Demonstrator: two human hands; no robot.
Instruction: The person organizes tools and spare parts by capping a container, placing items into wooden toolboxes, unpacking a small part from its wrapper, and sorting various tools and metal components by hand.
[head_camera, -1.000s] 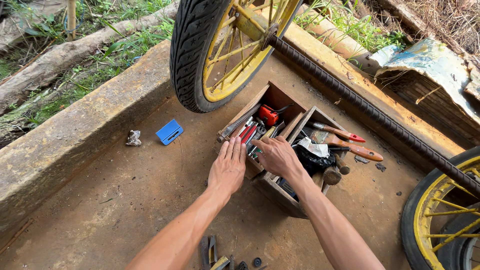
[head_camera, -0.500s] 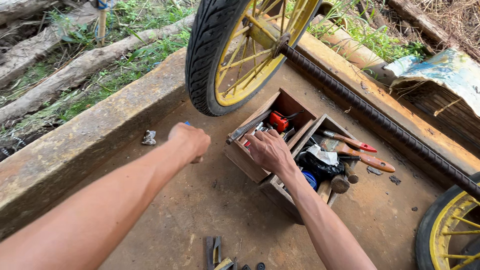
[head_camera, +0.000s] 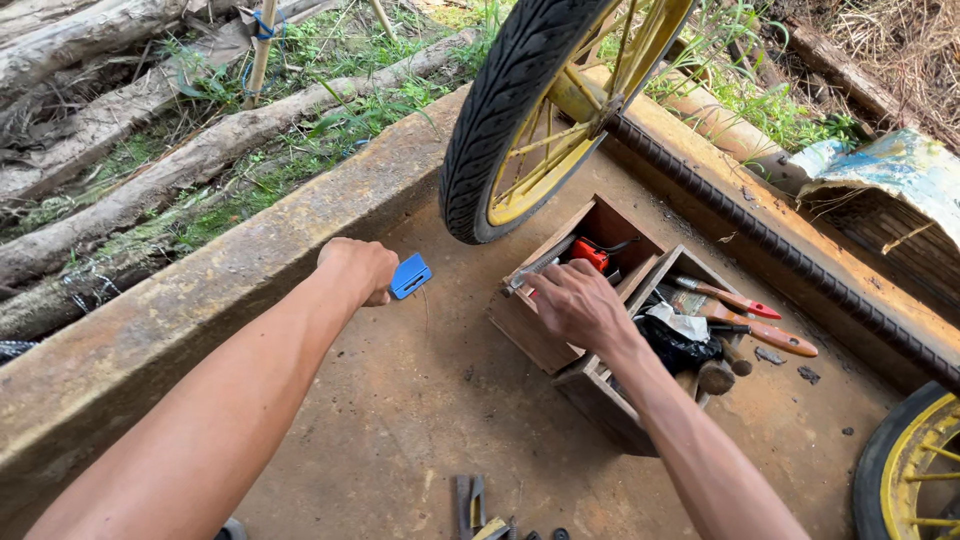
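My left hand (head_camera: 358, 268) is stretched out over the rusty floor, fingers curled on the left end of a small flat blue case (head_camera: 411, 275) that sticks out to its right. My right hand (head_camera: 577, 301) reaches into the left compartment of a wooden toolbox (head_camera: 530, 337). Its bent fingers lie among the tools there, with the fingertips hidden. A red tool (head_camera: 589, 254) lies just beyond that hand. In the box's right compartment are a black bag (head_camera: 672, 345), a white rag and brushes with red-brown handles (head_camera: 770, 336).
A black tyre on a yellow spoked wheel (head_camera: 520, 120) hangs over the box, on a ribbed steel bar (head_camera: 800, 265) running to a second wheel (head_camera: 910, 470) at lower right. A raised rusty rim (head_camera: 180, 310) borders the floor. Loose tools (head_camera: 470, 500) lie near the bottom edge. Logs and grass lie beyond.
My left hand left the toolbox, swung left to the blue case and closed on it. The right hand stayed in the box. The small grey lump beside the case is now hidden by my hand.
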